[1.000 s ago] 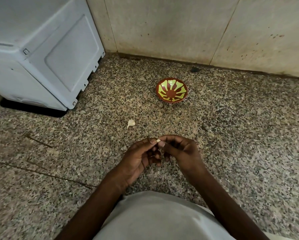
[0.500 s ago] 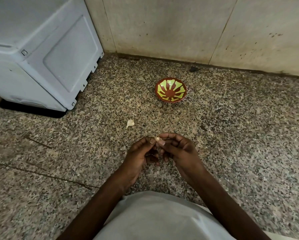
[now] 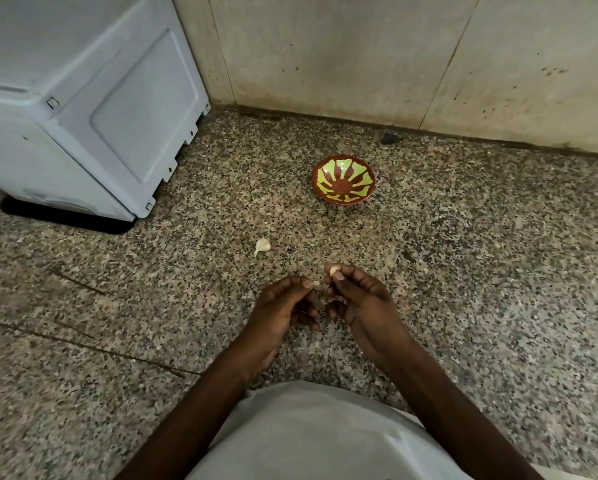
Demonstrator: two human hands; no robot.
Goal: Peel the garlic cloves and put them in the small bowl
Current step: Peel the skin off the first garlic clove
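Pale grey-white garment (image 3: 311, 441) worn, smooth fabric, seen below bare forearms; no sleeves, rings or wristwear visible on hands.

floor (image 3: 463, 271): speckled granite; wall (image 3: 325, 46): beige panels; appliance (image 3: 82, 116): white

My right hand (image 3: 361, 299) pinches a smooth, pale garlic clove (image 3: 334, 270); my left hand (image 3: 283, 306) pinches a papery scrap of skin (image 3: 315, 283). The speckled stone floor (image 3: 481, 271) looks polished. The far small bowl (image 3: 343, 184) is glossy glazed ceramic; the far-left appliance (image 3: 82, 109) is matt plastic.
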